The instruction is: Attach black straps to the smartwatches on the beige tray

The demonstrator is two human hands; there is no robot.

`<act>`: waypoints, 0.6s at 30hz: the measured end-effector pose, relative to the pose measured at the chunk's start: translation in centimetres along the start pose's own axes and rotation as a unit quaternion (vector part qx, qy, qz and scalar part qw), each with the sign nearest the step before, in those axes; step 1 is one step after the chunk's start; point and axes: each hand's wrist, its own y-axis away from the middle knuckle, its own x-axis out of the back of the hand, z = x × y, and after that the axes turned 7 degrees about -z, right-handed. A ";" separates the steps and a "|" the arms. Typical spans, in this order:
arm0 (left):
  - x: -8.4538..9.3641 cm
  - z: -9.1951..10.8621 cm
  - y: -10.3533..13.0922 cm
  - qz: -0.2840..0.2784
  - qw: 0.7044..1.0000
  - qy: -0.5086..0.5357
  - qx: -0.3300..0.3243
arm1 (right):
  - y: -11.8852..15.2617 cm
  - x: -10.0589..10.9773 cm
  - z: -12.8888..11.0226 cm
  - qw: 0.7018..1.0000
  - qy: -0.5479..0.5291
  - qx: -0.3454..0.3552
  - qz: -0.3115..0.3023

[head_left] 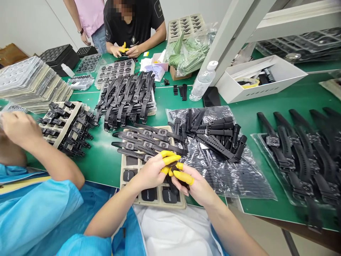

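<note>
Near the desk's front edge, over the beige tray (125, 161), the left hand (150, 172) and right hand (195, 185) pinch a small black watch part (174, 169) in yellow-capped fingers (183, 176), so I judge a slip could drop it among the straps (149, 140).

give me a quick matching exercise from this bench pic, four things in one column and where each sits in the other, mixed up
Things
1. water bottle
2. white box
3. small black part
4. beige tray

Places
A. pinched between the left hand and right hand, both with yellow fingertip covers
B. on the green table, under the person's hands, with strapped watches across its far end
C. upright by the white post, left of the white box
D. far right on the table, below the shelf

Pairs: 1-C, 2-D, 3-A, 4-B
</note>
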 end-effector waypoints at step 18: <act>0.2 0.4 0.0 -0.028 0.996 -0.079 -0.008 | -0.1 0.0 0.0 0.997 -0.077 0.005 -0.011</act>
